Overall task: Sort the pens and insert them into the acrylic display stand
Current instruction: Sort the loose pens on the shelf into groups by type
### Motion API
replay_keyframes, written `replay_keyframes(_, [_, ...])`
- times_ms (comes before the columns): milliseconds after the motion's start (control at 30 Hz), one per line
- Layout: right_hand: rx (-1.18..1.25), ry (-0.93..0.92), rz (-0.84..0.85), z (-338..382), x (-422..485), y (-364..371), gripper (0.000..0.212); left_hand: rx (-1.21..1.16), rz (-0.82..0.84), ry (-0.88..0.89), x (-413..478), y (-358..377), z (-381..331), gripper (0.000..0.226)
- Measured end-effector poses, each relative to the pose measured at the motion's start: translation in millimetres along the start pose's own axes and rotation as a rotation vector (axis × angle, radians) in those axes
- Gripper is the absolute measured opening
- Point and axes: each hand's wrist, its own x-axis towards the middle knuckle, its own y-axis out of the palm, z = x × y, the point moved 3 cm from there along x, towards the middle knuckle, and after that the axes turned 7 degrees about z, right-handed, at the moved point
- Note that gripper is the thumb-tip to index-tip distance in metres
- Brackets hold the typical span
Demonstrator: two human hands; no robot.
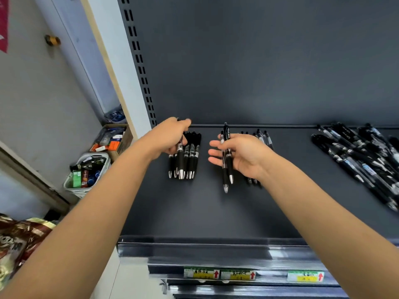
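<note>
Several black pens (190, 157) lie side by side in a neat group on the dark shelf (205, 208), tips toward me. My left hand (170, 134) grips one black pen (180, 160) at the left of that group. My right hand (244, 154) holds two black pens (227, 160) upright between thumb and palm, its fingers spread to the left. A smaller group of pens (264, 138) lies mostly hidden behind my right hand. A loose heap of black pens (358, 160) lies at the shelf's right. No acrylic stand shows.
The shelf's front rail (216, 253) carries price labels (219, 274). Left of the shelf upright, a white basket (74, 187) of bottles and a cardboard box (127, 134) of items stand on the floor. Snack packets (17, 240) show at lower left.
</note>
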Motion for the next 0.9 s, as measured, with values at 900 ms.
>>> replay_keyframes(900, [0.021,0.04,-0.029,-11.3,20.7,12.9,0.043,0.465,0.007,0.17,38.1,-11.8,13.7,0.059])
